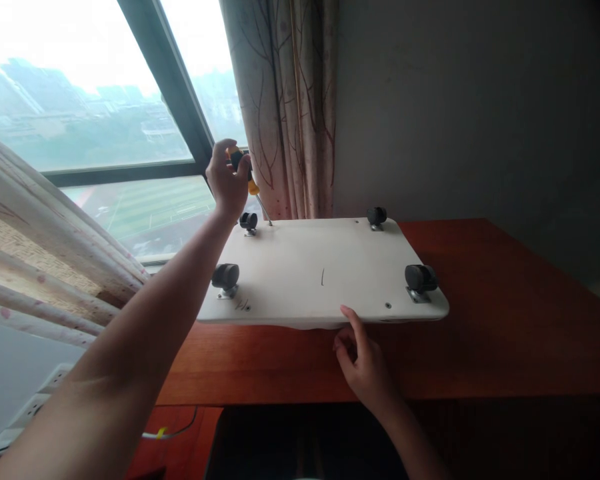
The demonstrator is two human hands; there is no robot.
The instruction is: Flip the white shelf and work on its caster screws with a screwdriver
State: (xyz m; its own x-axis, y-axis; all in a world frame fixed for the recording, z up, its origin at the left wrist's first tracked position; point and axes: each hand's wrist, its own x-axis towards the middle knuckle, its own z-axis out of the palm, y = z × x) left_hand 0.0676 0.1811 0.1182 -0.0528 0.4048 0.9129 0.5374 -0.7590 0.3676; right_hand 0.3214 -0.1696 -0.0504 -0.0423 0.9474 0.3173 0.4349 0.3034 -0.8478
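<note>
A white board (300, 267) with rounded corners lies over the table, its casters facing up. My left hand (227, 177) is wrapped round the yellow-and-black handle of a screwdriver (253, 185). The shaft slants down, and its tip meets a screw (271, 224) near the board's far left corner, beside a black caster (249, 221). My right hand (363, 363) is at the near edge, index finger stretched onto the board's top and the other fingers curled below the rim. Other casters stand at the near left (226, 276), near right (421, 277) and far right (377, 216).
The board rests above a reddish-brown wooden table (495, 313). To the left are a window (130, 133) and patterned curtains (290, 107). Sockets (35, 407) and a white cable (165, 435) sit at the lower left. A grey wall (460, 107) rises behind.
</note>
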